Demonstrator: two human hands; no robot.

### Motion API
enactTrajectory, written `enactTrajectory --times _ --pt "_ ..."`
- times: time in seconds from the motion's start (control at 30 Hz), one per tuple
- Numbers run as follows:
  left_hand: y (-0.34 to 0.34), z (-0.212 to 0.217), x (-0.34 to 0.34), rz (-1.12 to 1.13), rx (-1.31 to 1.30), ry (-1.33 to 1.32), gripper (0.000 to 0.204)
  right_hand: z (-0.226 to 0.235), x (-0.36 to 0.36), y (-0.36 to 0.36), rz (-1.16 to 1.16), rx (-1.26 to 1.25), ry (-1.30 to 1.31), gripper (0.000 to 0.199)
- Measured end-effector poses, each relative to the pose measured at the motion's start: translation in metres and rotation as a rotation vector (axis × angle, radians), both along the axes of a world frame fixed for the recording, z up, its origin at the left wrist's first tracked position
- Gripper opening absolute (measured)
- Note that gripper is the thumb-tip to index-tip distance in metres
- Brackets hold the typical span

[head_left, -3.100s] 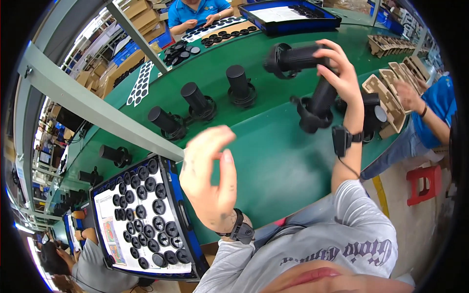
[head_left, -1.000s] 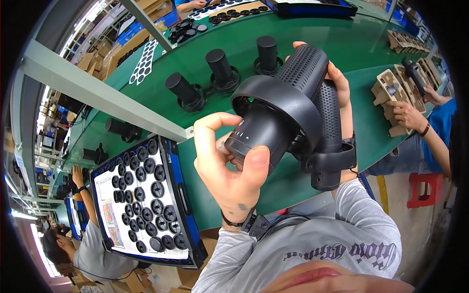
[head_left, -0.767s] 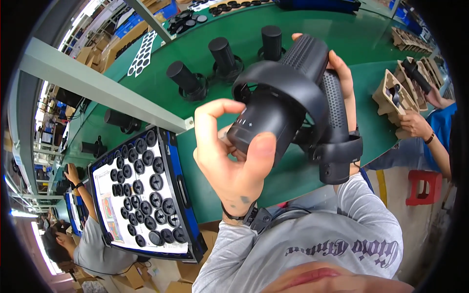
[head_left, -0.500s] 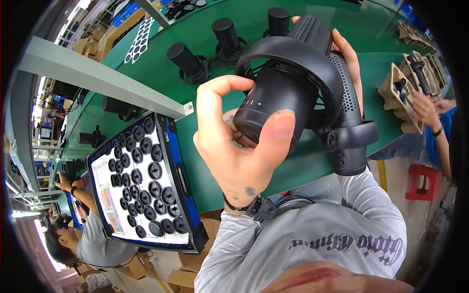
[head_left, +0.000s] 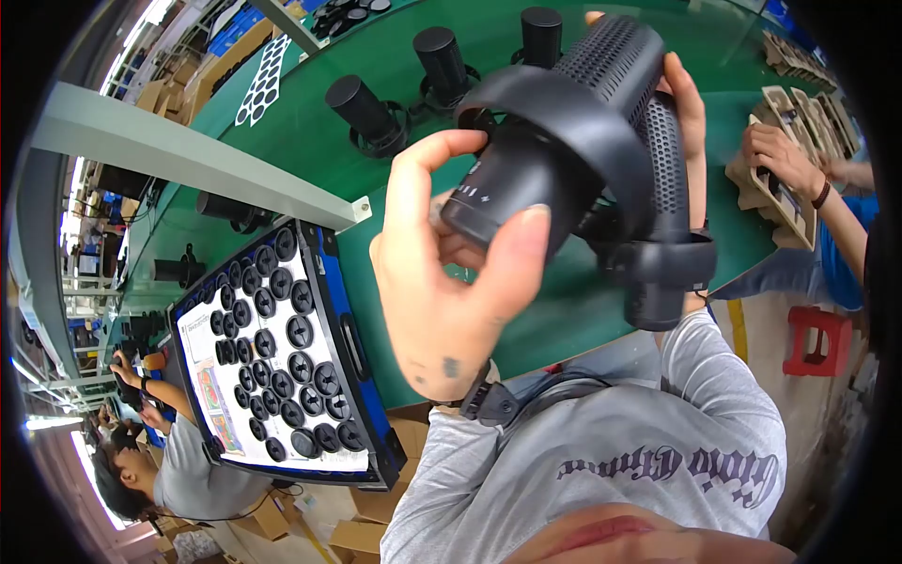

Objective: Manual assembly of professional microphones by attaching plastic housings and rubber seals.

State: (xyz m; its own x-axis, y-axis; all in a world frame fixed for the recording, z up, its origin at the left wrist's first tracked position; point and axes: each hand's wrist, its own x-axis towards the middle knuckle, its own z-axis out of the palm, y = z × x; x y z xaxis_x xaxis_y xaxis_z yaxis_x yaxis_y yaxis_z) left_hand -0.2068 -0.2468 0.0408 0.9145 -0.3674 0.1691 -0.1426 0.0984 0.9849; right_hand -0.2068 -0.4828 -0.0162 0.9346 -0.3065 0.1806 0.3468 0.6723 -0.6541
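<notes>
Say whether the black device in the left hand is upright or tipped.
Tipped: the black device slants, perforated end up to the right, smooth end down left at the left hand.

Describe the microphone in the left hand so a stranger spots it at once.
Find the green table and, above it, the person's left hand. It grips the smooth end of a black microphone circled by a wide ring. Unlike the second microphone close beside it, this one shows small white marks near that end.

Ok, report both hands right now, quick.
Left hand: closed on the nearer black microphone's end.
Right hand: partly hidden, holding that one and a second microphone.
</notes>
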Motion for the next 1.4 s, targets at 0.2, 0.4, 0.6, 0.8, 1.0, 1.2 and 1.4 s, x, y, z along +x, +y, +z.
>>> enactTrajectory --times 0.2,0.4,0.6,0.8,1.0,1.2,1.4 --pt "0.005 -0.035 0.053 -0.451 -0.093 0.106 0.068 0.024 0.020 0.023 -0.033 -0.159 -0.769 0.085" --pt "-0.030 -0.099 0.082 -0.832 -0.435 0.272 0.095 0.044 -0.053 -0.031 -0.005 -0.587 -0.339 0.101" --pt "-0.028 -0.092 0.079 -0.762 -0.149 0.337 0.085 0.057 -0.065 -0.028 0.054 -0.662 -0.277 0.094" --pt "-0.037 -0.040 0.037 -0.225 -0.007 -0.458 0.066 0.051 -0.060 -0.031 -0.251 -0.671 -0.185 0.086" --pt "-0.046 -0.029 0.021 -0.167 0.492 -1.016 0.055 0.055 -0.065 -0.037 -0.238 -0.769 -0.117 0.080" --pt "-0.043 -0.026 0.023 -0.122 0.548 -0.997 0.068 0.058 -0.066 -0.037 -0.176 -0.787 -0.097 0.075" --pt "-0.046 -0.029 0.028 -0.258 0.338 -0.995 0.063 0.038 -0.032 -0.053 -0.105 -0.904 -0.976 0.078"
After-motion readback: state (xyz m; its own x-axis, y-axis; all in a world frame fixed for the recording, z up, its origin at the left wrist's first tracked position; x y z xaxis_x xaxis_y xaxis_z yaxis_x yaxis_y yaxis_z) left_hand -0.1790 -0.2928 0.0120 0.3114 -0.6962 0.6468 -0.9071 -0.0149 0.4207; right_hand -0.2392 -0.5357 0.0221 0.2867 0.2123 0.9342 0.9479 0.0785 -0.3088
